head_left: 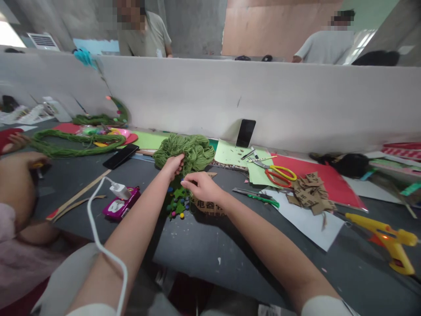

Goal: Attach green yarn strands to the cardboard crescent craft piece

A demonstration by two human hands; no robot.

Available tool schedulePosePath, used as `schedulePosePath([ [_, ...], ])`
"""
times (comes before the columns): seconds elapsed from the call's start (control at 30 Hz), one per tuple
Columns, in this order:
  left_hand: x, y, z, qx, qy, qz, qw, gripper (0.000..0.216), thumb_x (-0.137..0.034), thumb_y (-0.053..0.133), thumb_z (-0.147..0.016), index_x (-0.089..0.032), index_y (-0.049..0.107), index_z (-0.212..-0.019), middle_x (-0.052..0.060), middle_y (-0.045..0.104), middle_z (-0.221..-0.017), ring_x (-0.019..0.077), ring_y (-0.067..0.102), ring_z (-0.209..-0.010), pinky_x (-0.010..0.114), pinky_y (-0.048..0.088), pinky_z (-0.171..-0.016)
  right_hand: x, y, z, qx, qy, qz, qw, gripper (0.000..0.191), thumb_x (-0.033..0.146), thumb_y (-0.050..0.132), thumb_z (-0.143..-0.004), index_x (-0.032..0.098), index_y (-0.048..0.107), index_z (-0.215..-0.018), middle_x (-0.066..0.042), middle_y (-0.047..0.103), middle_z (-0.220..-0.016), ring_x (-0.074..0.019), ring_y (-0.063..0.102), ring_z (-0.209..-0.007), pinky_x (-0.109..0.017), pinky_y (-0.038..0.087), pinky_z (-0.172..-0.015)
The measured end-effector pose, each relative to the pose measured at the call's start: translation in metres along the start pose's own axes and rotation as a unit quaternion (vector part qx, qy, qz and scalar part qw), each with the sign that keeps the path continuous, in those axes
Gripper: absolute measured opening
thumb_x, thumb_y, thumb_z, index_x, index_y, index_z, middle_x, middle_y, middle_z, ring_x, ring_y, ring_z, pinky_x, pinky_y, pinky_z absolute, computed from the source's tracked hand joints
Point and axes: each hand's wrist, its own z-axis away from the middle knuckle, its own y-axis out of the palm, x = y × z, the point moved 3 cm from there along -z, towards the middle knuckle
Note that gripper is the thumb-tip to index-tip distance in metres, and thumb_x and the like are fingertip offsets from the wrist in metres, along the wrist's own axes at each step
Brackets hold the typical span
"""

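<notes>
Pale sleeves [324, 306] at elbows, bare forearms [140, 230], bare fingers [193, 188].

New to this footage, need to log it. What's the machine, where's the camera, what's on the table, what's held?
No machine: these are a person's bare hands. The one picture comes from a camera worn on their head, looking forward and down.

The left hand has its fingers curled at a bundle of green yarn; whether it grips a strand is unclear. The right hand is beside it, fingertips close together; anything between them is too small to tell.

On the dark grey table lie small coloured pompoms, scissors with red and yellow handles, torn brown cardboard pieces and a yellow glue gun.

The bare arm at far left is another person's.
</notes>
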Motion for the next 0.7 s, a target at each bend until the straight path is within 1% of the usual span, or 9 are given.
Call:
schedulePosePath([
  [0.1, 0.0, 0.004, -0.003, -0.003, 0.014, -0.016, 1.0, 0.026, -0.036, 0.072, -0.086, -0.014, 0.06, -0.077, 0.004, 0.064, -0.061, 0.0088, 0.046, -0.042, 0.021, 0.026, -0.041, -0.002, 0.001, 0.003, 0.001, 0.013, -0.021, 1.0, 0.027, 0.029, 0.055, -0.097, 0.015, 0.062, -0.075, 0.001, 0.058, -0.067, -0.0114, 0.048, -0.063, -0.024, 0.034, -0.065],
  [0.17, -0.001, 0.005, -0.004, -0.007, 0.026, -0.021, 0.999, 0.027, -0.039, 0.07, -0.086, -0.014, 0.061, -0.08, 0.006, 0.067, -0.066, 0.0105, 0.052, -0.046, 0.022, 0.032, -0.044, -0.003, 0.002, 0.005, 0.014, 0.026, -0.024, 0.999, 0.027, 0.029, 0.054, -0.097, 0.015, 0.063, -0.076, 0.001, 0.058, -0.067, -0.0113, 0.047, -0.063, -0.024, 0.035, -0.065],
  [0.23, -0.002, 0.002, -0.006, -0.018, 0.039, -0.029, 0.999, 0.031, -0.044, 0.069, -0.086, -0.015, 0.06, -0.079, 0.004, 0.064, -0.062, 0.0093, 0.047, -0.044, 0.022, 0.029, -0.043, -0.003, 0.003, 0.007, 0.045, 0.032, -0.018, 0.998, 0.027, 0.029, 0.053, -0.097, 0.015, 0.063, -0.077, 0.002, 0.057, -0.066, -0.011, 0.047, -0.062, -0.024, 0.034, -0.066],
  [0.3, -0.002, -0.004, -0.007, -0.022, 0.051, -0.043, 0.998, 0.036, -0.049, 0.07, -0.084, -0.016, 0.059, -0.076, 0.0, 0.056, -0.056, 0.0073, 0.038, -0.039, 0.022, 0.022, -0.042, -0.002, 0.001, 0.008, 0.072, 0.039, -0.015, 0.997, 0.028, 0.029, 0.053, -0.098, 0.015, 0.063, -0.076, 0.002, 0.057, -0.066, -0.011, 0.048, -0.063, -0.024, 0.034, -0.066],
  [0.4, -0.001, -0.01, -0.006, 0.0, 0.071, -0.073, 0.995, 0.04, -0.052, 0.075, -0.075, -0.014, 0.065, -0.073, -0.002, 0.053, -0.056, 0.0064, 0.035, -0.04, 0.022, 0.017, -0.042, -0.002, -0.011, 0.008, 0.052, 0.075, -0.029, 0.995, 0.033, 0.035, 0.051, -0.099, 0.015, 0.063, -0.076, 0.002, 0.053, -0.065, -0.0113, 0.045, -0.062, -0.025, 0.033, -0.063],
  [0.47, 0.0, -0.011, -0.002, 0.02, 0.088, -0.092, 0.992, 0.039, -0.05, 0.079, -0.068, -0.013, 0.069, -0.074, 0.002, 0.061, -0.064, 0.0084, 0.045, -0.047, 0.021, 0.024, -0.044, -0.002, -0.021, 0.008, 0.026, 0.093, -0.038, 0.995, 0.035, 0.04, 0.05, -0.099, 0.015, 0.064, -0.078, 0.003, 0.051, -0.064, -0.0115, 0.042, -0.062, -0.026, 0.032, -0.062],
  [0.57, 0.002, -0.009, 0.01, 0.031, 0.12, -0.117, 0.985, 0.034, -0.047, 0.077, -0.064, -0.015, 0.07, -0.075, 0.006, 0.071, -0.079, 0.0146, 0.059, -0.063, 0.024, 0.039, -0.053, 0.0, -0.03, 0.008, 0.046, 0.095, -0.025, 0.994, 0.036, 0.043, 0.053, -0.097, 0.016, 0.061, -0.074, 0.003, 0.049, -0.064, -0.0114, 0.041, -0.062, -0.026, 0.031, -0.061],
  [0.63, 0.003, -0.01, 0.022, 0.027, 0.148, -0.142, 0.978, 0.03, -0.046, 0.072, -0.067, -0.017, 0.07, -0.072, 0.005, 0.071, -0.078, 0.0175, 0.061, -0.069, 0.027, 0.042, -0.058, 0.0, -0.032, 0.009, 0.071, 0.099, -0.004, 0.993, 0.038, 0.043, 0.053, -0.096, 0.016, 0.057, -0.07, 0.003, 0.049, -0.063, -0.011, 0.041, -0.061, -0.027, 0.03, -0.061],
  [0.7, 0.003, -0.014, 0.037, 0.021, 0.184, -0.177, 0.967, 0.026, -0.043, 0.068, -0.071, -0.017, 0.068, -0.065, 0.004, 0.066, -0.071, 0.0189, 0.06, -0.071, 0.029, 0.043, -0.062, -0.001, -0.033, 0.009, 0.088, 0.11, 0.013, 0.99, 0.039, 0.043, 0.053, -0.096, 0.017, 0.053, -0.066, 0.003, 0.046, -0.061, -0.0105, 0.039, -0.059, -0.027, 0.028, -0.06],
])
